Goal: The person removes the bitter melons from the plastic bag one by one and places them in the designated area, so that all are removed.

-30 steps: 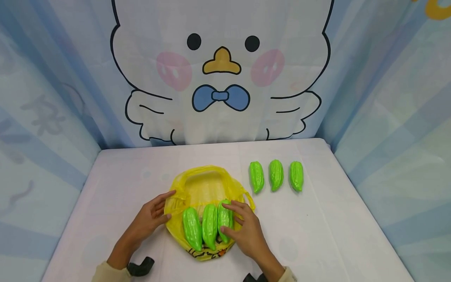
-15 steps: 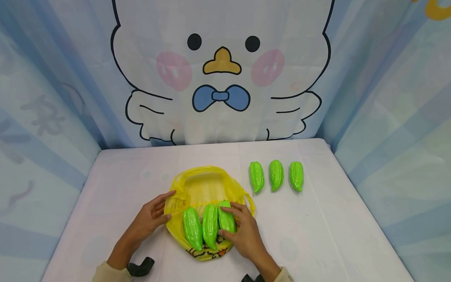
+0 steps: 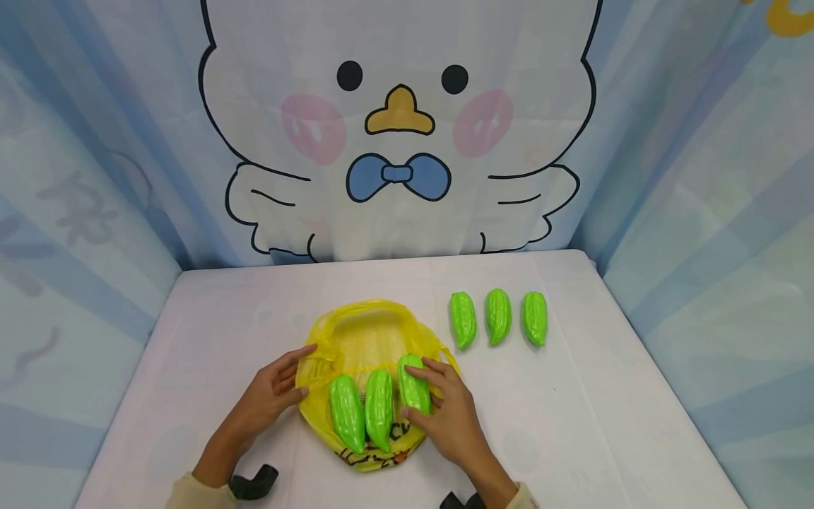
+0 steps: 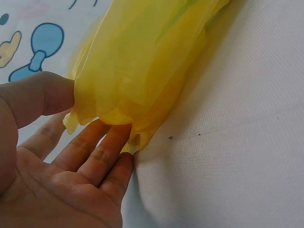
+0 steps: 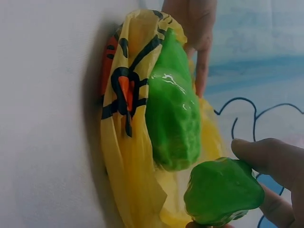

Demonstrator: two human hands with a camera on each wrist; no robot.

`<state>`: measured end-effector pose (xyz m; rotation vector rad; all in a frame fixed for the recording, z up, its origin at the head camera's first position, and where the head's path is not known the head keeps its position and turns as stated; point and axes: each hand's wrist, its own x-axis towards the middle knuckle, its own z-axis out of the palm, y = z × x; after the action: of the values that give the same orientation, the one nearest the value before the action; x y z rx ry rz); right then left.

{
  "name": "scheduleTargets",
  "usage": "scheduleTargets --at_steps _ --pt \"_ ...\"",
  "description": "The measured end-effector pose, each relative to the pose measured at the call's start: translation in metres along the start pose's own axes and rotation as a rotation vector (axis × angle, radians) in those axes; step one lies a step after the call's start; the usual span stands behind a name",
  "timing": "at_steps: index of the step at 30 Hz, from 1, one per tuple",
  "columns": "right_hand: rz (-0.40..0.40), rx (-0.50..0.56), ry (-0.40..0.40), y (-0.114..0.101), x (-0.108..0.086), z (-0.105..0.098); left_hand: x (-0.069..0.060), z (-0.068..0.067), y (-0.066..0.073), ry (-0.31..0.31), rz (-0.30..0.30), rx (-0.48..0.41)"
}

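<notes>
In the head view a yellow plastic bag [image 3: 372,329] lies with its mouth spread, dark lettering and an orange print at its near edge. Two glossy, bumpy green bitter melons lie side by side on it: a left one [image 3: 347,413] and a middle one [image 3: 379,410]. My right hand [image 3: 453,417] holds a third bitter melon [image 3: 413,385] between thumb and fingers, tilted over the bag's right part. The right wrist view shows this melon [image 5: 223,192] end-on, apart from its neighbour. My left hand [image 4: 71,175] holds the bag's left edge between thumb and fingers.
Several more green melons are in view; three stand in a row at the back right: left [image 3: 463,319], middle [image 3: 499,317] and right [image 3: 535,318]. A white cloth covers the table [image 3: 604,424]. A cartoon-printed curtain [image 3: 400,226] rises behind it.
My right hand first drew its bitter melon slightly nearer, then raised it up and to the right, away from the middle one. The left hand and bag stay in place.
</notes>
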<state>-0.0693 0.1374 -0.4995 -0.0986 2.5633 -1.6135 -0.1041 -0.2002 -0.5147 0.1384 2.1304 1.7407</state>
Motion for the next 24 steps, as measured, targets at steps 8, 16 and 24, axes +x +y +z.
scheduleTargets --at_steps 8,16,24 --pt "0.0 0.037 0.026 -0.007 0.0 -0.009 0.0 0.0 0.002 0.003 -0.015 -0.002" --pt "-0.002 0.089 0.05 -0.01 -0.002 -0.019 0.0 0.0 0.002 0.005 -0.017 0.002" --pt "0.012 0.124 0.079 -0.008 -0.002 -0.032 0.002 0.002 0.003 0.014 -0.049 -0.001"
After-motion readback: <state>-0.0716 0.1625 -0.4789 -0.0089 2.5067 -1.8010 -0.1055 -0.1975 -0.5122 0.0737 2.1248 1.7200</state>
